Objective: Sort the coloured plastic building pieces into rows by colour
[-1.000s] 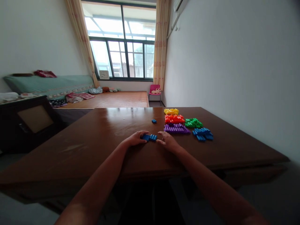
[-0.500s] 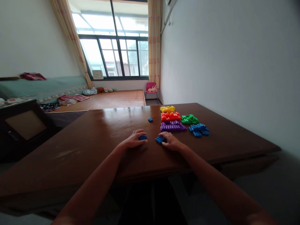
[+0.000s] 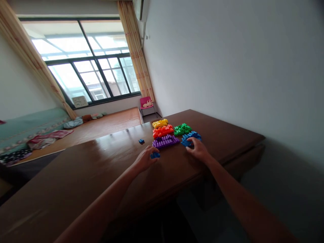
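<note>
Between the fingers and thumb of my left hand (image 3: 146,158) is a small group of blue pieces (image 3: 155,155), just in front of the purple pile (image 3: 165,141). My right hand (image 3: 199,148) is at the near edge of the blue pile (image 3: 186,139), its thumb and fingers curved around blue pieces there. Behind these lie an orange-red pile (image 3: 162,131), a yellow pile (image 3: 160,123) and a green pile (image 3: 182,129). One small blue piece (image 3: 141,141) lies apart, left of the purple pile.
The brown table (image 3: 101,175) reaches toward the wall on the right. Beyond it are a low bed (image 3: 118,118) with cloths, a pink chair (image 3: 145,101) holding a soft toy, and a window with curtains.
The view has turned right and tilted. My right hand has moved right with its blue pieces to the blue pile. My left hand has come nearer the purple pile, still around blue pieces.
</note>
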Tool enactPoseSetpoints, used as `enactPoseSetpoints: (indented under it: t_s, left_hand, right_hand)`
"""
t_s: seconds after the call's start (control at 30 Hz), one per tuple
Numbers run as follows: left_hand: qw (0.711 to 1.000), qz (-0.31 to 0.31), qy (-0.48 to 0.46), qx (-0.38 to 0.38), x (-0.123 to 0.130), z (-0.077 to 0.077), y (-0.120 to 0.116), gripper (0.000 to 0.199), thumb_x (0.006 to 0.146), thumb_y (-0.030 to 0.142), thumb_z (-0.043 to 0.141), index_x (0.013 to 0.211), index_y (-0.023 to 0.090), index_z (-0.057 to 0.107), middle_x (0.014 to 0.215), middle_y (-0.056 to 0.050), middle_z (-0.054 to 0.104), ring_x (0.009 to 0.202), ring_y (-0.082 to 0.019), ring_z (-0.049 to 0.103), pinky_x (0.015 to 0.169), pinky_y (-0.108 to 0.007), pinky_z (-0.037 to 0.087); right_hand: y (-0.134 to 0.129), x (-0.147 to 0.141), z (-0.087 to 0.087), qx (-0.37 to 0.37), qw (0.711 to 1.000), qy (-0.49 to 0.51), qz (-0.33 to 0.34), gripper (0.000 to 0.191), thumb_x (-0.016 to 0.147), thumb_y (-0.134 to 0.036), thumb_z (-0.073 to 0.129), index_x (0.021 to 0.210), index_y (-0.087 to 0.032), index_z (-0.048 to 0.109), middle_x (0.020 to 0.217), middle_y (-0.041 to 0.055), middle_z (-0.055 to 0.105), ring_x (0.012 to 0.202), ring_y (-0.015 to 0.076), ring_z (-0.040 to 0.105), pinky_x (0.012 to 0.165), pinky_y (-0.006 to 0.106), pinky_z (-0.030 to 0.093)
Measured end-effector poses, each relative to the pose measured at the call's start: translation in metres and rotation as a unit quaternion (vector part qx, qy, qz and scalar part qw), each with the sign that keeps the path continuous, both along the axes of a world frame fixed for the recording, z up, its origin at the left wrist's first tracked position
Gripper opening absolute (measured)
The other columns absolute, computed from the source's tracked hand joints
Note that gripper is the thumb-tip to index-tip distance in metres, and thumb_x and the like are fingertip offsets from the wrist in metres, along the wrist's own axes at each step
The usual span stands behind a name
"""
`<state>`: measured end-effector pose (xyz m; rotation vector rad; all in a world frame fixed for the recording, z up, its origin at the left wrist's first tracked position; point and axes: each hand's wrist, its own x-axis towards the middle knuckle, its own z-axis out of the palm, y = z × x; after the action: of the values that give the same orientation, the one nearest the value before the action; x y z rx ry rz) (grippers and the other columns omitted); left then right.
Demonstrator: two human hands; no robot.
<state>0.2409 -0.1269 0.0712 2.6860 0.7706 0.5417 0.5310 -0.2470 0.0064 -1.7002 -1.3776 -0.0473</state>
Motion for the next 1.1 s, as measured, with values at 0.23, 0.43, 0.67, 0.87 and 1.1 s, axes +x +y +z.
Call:
enactPoseSetpoints:
  t_s: [0.23, 0.43, 0.67, 0.87, 1.1]
  left_hand:
    - [0.993, -0.092, -0.069, 0.023, 0.153, -0.006, -0.032, 0.023, 0.077, 0.028, 0.070, 0.097, 0.022, 0.061, 0.103, -0.006, 0.062, 0.097, -0.022, 0.058, 0.086, -0.035, 0.047]
    - [0.995, -0.047, -0.086, 0.038, 0.203, -0.030, -0.036, 0.019, 0.079, 0.027, 0.071, 0.094, 0.022, 0.061, 0.109, -0.009, 0.059, 0.109, -0.025, 0.051, 0.094, -0.042, 0.043]
    - [0.993, -0.042, -0.085, 0.065, 0.178, -0.030, -0.029, 0.021, 0.083, 0.037, 0.068, 0.101, 0.025, 0.067, 0.121, -0.007, 0.059, 0.118, -0.027, 0.047, 0.098, -0.045, 0.040]
    - [0.987, 0.055, -0.105, 0.108, 0.087, -0.005, 0.043, 0.024, 0.092, 0.033, 0.051, 0.106, 0.024, 0.068, 0.121, -0.007, 0.062, 0.119, -0.025, 0.050, 0.106, -0.042, 0.037]
    - [0.952, 0.305, 0.030, -0.009, -0.022, -0.025, 0.145, 0.045, 0.087, 0.020, 0.048, 0.131, 0.012, 0.054, 0.137, -0.015, 0.054, 0.130, -0.026, 0.046, 0.111, -0.038, 0.032]
  right_hand:
    - [-0.005, 0.074, -0.008, -0.012, 0.999, -0.011, -0.052, 0.037, 0.071, -0.025, 0.063, 0.107, -0.019, 0.063, 0.102, 0.0077, 0.068, 0.091, 0.0212, 0.062, 0.086, 0.037, 0.049]
    - [-0.006, 0.076, -0.009, -0.018, 0.996, 0.085, 0.008, 0.034, 0.077, -0.030, 0.062, 0.109, -0.020, 0.063, 0.099, 0.0067, 0.071, 0.081, 0.0191, 0.066, 0.079, 0.035, 0.052]
    - [-0.011, 0.083, -0.012, 0.004, 0.992, 0.123, 0.006, 0.033, 0.079, -0.034, 0.057, 0.108, -0.019, 0.064, 0.102, 0.0073, 0.071, 0.081, 0.0185, 0.066, 0.081, 0.036, 0.052]
    - [-0.012, 0.089, -0.022, 0.041, 0.967, 0.250, -0.016, 0.042, 0.078, -0.042, 0.057, 0.111, -0.016, 0.062, 0.096, 0.0103, 0.070, 0.077, 0.0190, 0.066, 0.067, 0.032, 0.055]
    - [-0.009, 0.094, -0.028, 0.037, 0.962, 0.266, -0.049, 0.044, 0.073, -0.044, 0.061, 0.108, -0.016, 0.063, 0.101, 0.0128, 0.069, 0.076, 0.0193, 0.066, 0.061, 0.029, 0.054]
